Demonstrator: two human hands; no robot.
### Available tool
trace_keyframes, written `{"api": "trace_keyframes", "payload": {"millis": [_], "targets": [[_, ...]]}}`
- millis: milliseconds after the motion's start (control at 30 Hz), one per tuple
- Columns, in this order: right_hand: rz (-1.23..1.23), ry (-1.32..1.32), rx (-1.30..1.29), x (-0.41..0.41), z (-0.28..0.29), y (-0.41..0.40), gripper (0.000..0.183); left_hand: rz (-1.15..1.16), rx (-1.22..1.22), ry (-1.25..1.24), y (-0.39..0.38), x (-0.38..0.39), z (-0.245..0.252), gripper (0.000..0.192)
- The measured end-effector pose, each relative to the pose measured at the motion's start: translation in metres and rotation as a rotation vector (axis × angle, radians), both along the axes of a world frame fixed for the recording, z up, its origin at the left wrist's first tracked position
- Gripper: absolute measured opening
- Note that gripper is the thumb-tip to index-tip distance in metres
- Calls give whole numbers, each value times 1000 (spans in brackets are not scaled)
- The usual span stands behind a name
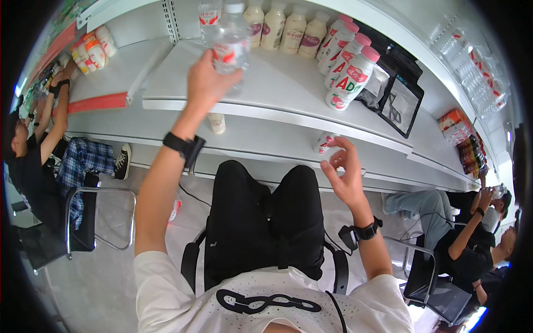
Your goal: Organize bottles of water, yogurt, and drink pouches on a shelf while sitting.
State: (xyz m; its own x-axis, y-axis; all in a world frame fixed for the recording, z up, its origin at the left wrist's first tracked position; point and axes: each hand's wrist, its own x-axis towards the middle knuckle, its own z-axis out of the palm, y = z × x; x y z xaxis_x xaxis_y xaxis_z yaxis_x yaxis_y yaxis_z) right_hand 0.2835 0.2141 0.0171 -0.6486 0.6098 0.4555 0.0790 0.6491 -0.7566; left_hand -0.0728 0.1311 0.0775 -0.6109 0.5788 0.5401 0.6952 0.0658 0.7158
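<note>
My left hand grips a clear plastic water bottle with a white cap, slightly blurred, over the left part of the white metal shelf. Another clear water bottle stands just behind it. Along the shelf's back, several cream-coloured milk drink bottles stand in a row. Right of them, several white bottles with pink caps form a line running front to back. My right hand is raised before the shelf's front edge with fingers curled apart, holding nothing; a small white bottle on the lower shelf shows behind its fingertips.
A black-framed pouch lies at the shelf's right. One cream bottle stands on the lower shelf. Wrapped drink packs sit on the left shelf, others at right. Seated people and metal-framed chairs are at both sides. A cable runs near my legs.
</note>
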Motion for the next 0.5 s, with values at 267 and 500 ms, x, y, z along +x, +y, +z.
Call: {"api": "trace_keyframes", "payload": {"millis": [267, 500], "targets": [[-121, 230, -90, -37, 31, -18, 68, -486, 80, 62, -6, 179, -14, 56], [-349, 237, -37, 22, 32, 5, 54, -694, 67, 229, 12, 200, -10, 59]]}}
